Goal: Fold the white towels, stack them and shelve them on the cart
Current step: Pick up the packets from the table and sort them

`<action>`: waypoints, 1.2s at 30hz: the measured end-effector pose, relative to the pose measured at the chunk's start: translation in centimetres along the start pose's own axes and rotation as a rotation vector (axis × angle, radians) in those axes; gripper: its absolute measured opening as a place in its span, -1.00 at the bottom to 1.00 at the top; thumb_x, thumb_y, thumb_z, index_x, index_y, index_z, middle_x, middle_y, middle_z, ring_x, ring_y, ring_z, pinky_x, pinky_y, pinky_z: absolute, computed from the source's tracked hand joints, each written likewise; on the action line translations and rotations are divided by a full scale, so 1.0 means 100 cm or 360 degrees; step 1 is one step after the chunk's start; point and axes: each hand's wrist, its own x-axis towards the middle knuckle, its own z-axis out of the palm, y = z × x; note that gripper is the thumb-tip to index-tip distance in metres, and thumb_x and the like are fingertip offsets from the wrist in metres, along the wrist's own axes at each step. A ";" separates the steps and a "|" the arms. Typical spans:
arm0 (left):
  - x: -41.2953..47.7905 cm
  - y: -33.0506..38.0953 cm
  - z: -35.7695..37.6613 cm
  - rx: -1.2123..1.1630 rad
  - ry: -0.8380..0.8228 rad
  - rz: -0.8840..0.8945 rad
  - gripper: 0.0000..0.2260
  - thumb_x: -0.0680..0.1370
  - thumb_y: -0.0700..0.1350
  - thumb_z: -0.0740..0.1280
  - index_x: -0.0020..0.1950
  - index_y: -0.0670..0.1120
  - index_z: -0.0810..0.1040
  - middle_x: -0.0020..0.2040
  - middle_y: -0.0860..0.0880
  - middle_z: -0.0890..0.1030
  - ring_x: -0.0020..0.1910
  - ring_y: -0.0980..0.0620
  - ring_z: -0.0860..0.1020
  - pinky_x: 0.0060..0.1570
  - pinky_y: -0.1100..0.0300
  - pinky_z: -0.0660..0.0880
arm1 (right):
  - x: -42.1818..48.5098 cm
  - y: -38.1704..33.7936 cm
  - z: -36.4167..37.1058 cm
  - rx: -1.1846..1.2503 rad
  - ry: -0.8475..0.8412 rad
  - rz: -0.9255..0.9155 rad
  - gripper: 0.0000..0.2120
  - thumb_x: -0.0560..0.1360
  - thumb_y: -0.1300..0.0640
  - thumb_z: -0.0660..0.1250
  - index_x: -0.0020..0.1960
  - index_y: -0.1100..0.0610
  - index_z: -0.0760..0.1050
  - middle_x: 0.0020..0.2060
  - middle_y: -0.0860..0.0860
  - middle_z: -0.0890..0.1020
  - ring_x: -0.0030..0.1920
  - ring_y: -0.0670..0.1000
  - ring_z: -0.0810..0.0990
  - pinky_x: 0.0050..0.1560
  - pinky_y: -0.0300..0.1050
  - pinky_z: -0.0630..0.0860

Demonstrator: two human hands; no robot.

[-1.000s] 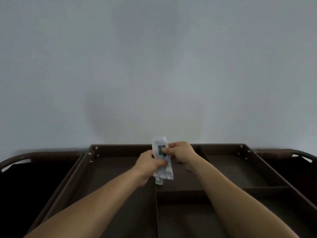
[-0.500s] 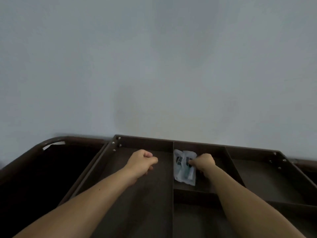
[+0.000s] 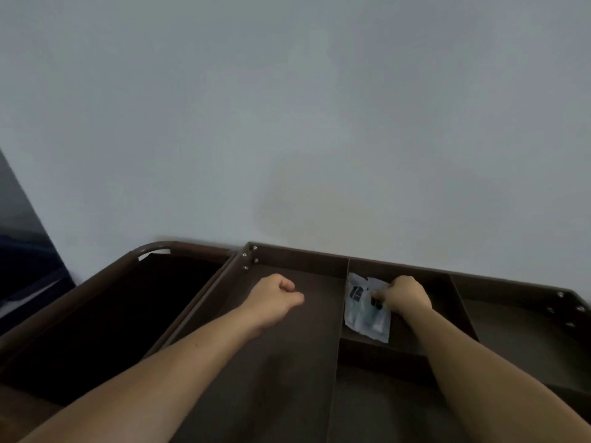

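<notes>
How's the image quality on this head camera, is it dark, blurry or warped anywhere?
Head view: dim, flat light, no glare; the dark cart loses detail and the bin beside it is nearly black. Head view: soft, so print on the packet the right hand holds is unreadable. Head view: wide-angle distortion tilts and bows the cart's rim; a faint darker patch shows on the wall.

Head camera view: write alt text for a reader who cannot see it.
A person's right hand grips clear plastic packets lying in the small middle compartment at the back of a dark brown cart tray. The left hand, an empty fist, is over the long compartment beside it. A plain grey wall fills the upper frame.
</notes>
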 end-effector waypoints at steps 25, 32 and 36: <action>-0.151 -0.211 -0.334 0.1137 0.0480 -0.0044 -0.36 0.58 0.22 0.21 0.57 -0.05 0.21 0.59 -0.09 0.14 0.58 -0.12 0.02 0.48 -0.16 0.18 | -0.289 -0.318 0.166 -0.0551 -0.0274 -0.1431 -0.29 0.53 -0.38 0.16 0.55 -0.02 0.24 0.56 0.04 0.17 0.56 0.13 0.09 0.51 0.26 0.13; -0.209 -0.306 -0.435 0.1033 0.0514 -0.0409 -0.33 0.58 0.21 0.24 0.59 -0.05 0.15 0.60 -0.06 0.11 0.59 -0.11 -0.01 0.48 -0.14 0.15 | -0.360 -0.412 0.257 -0.0693 -0.0416 -0.1649 -0.22 0.48 -0.44 0.13 0.54 -0.01 0.26 0.56 0.07 0.19 0.57 0.14 0.07 0.50 0.28 0.11; -0.209 -0.344 -0.464 0.0966 0.0502 -0.0483 -0.33 0.59 0.19 0.23 0.60 -0.07 0.12 0.61 -0.07 0.08 0.60 -0.09 -0.07 0.50 -0.15 0.13 | -0.372 -0.458 0.301 -0.0730 -0.0473 -0.1763 -0.24 0.48 -0.44 0.14 0.53 -0.02 0.27 0.56 0.05 0.21 0.56 0.12 0.09 0.49 0.27 0.13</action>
